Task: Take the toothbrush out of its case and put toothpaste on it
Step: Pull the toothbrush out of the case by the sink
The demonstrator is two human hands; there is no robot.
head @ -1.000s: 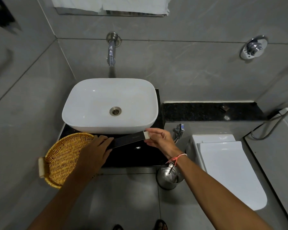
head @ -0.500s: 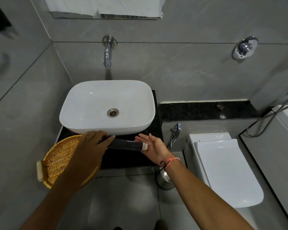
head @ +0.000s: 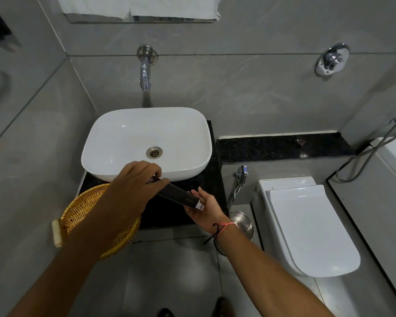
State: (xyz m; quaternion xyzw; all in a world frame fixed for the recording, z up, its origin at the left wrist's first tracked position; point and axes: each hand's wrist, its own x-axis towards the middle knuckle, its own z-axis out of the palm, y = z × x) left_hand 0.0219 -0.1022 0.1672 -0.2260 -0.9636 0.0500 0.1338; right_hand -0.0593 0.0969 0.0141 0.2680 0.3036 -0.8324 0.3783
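Observation:
A long dark toothbrush case (head: 177,195) is held tilted over the black counter (head: 206,181), in front of the white basin (head: 114,143). My left hand (head: 133,191) grips its upper left end. The lower right end is open, and something pale (head: 200,206) shows there, resting against the palm of my right hand (head: 204,208). My right hand lies palm up under that end with its fingers spread. No toothpaste is visible.
A woven basket (head: 82,211) sits at the counter's left, partly under my left arm. A wall tap (head: 145,74) is above the basin. A steel bin (head: 242,223) stands beside the white toilet (head: 306,225). A dark ledge (head: 272,147) runs behind the toilet.
My left hand lifted the case's left end, so it now slopes down to the right. My right hand let go of the case's end and turned palm up beneath it.

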